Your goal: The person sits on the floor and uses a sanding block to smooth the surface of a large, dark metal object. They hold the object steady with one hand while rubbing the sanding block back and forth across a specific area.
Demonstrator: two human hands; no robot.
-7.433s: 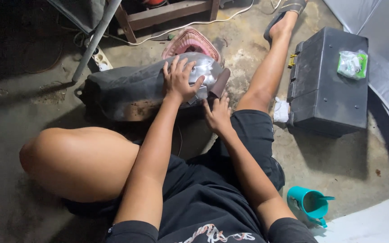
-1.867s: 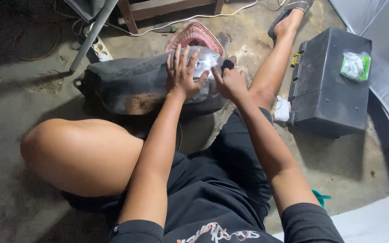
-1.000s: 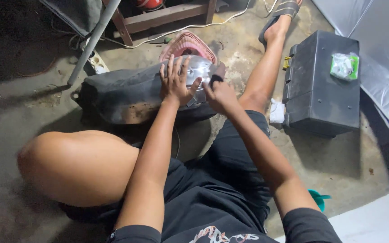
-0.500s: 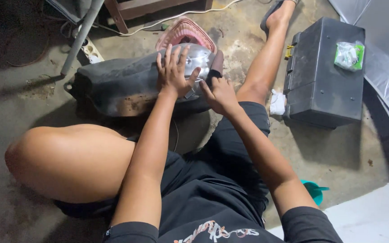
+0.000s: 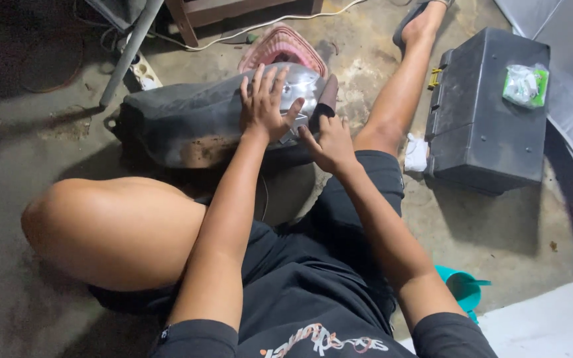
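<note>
Left hand (image 5: 266, 106) is pressing flat, fingers spread, on the tank (image 5: 193, 122), lying long axis left-right; right hand (image 5: 329, 142) is touching its right end, fingers loosely curled, gripping nothing.

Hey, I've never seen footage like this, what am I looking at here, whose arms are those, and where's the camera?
There is no machine. The camera is worn on a person's head and looks down, so the arms are the person's own. They sit on a concrete floor, one knee bent, the other leg stretched out. In front lies a dark, dusty tank-shaped part with a shiny silver patch. The left hand lies flat on that patch, fingers spread. The right hand touches the part's near edge; whether it grips anything is unclear. To the right lies a closed grey toolbox with a small plastic packet on it, and a teal cup stands near the right elbow.
</note>
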